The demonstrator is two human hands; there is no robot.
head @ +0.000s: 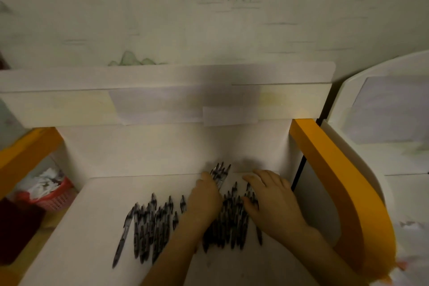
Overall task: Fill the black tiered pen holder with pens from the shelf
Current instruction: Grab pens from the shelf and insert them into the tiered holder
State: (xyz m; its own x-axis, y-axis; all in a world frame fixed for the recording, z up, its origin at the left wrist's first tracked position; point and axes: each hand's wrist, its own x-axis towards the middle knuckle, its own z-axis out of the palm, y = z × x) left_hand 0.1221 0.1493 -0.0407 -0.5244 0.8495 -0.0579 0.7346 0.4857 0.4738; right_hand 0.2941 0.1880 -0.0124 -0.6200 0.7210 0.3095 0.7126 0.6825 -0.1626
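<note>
Black pens (148, 225) spread across white shelf (81, 227) at lower centre of frame, left hand (205, 202) fingers clamped on a pen bundle (220, 173), right hand (274, 199) fingers apart, flat on pens.

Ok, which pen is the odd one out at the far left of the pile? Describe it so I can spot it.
Start at the white shelf between the orange side rails, where dark pens lie in a row left of the left hand. Go to that row's left end. The outermost pen lies apart from the rest, slanted, and reaches nearer the front edge than its neighbours.
</note>
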